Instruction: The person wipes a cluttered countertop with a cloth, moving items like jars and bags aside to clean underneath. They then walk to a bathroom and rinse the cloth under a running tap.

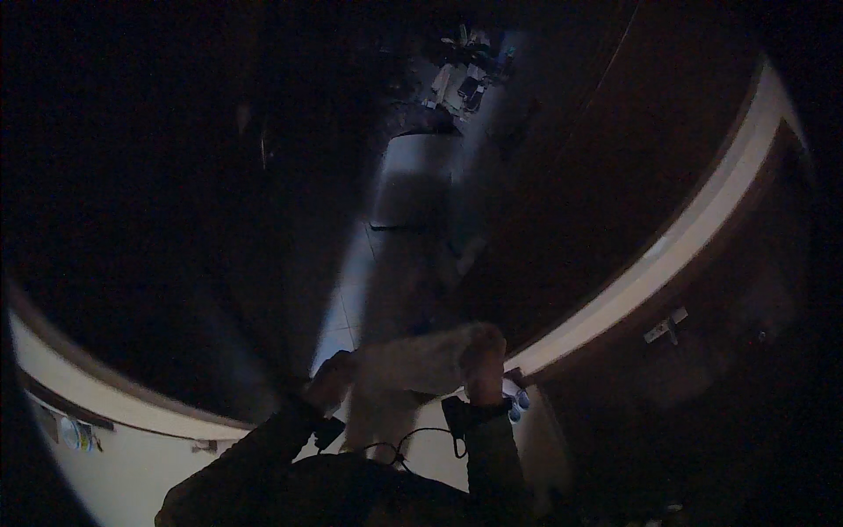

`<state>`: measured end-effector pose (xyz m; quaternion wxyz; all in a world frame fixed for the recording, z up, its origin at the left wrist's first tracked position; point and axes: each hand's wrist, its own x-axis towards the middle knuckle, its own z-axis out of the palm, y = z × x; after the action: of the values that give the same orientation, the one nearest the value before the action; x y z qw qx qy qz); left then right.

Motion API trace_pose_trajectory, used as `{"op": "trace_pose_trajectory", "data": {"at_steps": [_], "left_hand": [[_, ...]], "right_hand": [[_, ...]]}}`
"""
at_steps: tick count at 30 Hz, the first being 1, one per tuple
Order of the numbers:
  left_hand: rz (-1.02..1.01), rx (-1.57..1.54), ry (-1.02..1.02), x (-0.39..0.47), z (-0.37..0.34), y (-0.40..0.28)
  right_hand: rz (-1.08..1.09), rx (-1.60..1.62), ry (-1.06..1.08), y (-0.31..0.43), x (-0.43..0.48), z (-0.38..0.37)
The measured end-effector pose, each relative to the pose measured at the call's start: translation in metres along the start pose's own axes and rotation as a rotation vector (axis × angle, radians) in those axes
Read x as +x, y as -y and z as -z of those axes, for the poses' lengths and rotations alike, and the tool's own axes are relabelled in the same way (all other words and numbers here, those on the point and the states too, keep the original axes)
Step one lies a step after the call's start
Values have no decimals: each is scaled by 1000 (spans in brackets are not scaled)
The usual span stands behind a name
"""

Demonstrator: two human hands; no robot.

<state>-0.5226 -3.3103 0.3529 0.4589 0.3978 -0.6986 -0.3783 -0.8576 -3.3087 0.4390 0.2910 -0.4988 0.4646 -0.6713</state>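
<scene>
A pale, soft-looking bundle, perhaps cloth (411,361), spans the space between my two hands at the lower middle of the dark view. My left hand (331,382) grips its left end. At its right end, my right hand (484,365) is closed around it. The fingers are dim, and the bundle's exact kind cannot be told. Dark sleeves cover both arms, and a thin dark cord (428,431) loops between the wrists.
Dark surfaces rise on both sides, with a pale door frame (685,230) at the right. Light falls on floor tiles (342,316) ahead. Farther off lie a pale box-like object (421,158) and cluttered items (461,85). A door handle (666,326) shows at the right.
</scene>
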Motion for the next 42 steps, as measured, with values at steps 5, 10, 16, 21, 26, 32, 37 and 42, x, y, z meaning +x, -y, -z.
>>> {"op": "trace_pose_trajectory", "data": {"at_steps": [5, 10, 16, 21, 26, 32, 37, 42], "left_hand": [[389, -155, 110, -68, -43, -54], [342, -196, -24, -222, -84, -128], [248, -247, -216, -465, -165, -296], [220, -279, -283, -724, -196, -449], [220, -314, -249, -1013, -214, -588], [201, -384, 78, -1354, -260, -762], [202, -417, 359, -1720, -319, -919], [223, -434, 487, -2170, -381, -1101]], "right_hand": [[-56, 235, 62, 18, -62, 36], [-93, 119, 195, 99, -149, 81], [-74, 23, 320, 218, -350, 185], [-70, -41, 377, 337, -594, 258], [-89, -85, 341, 461, -881, 335], [-175, -258, 41, 637, -1297, 480], [-285, -416, -191, 804, -1726, 614], [-401, -630, -301, 1000, -2202, 775]]}}
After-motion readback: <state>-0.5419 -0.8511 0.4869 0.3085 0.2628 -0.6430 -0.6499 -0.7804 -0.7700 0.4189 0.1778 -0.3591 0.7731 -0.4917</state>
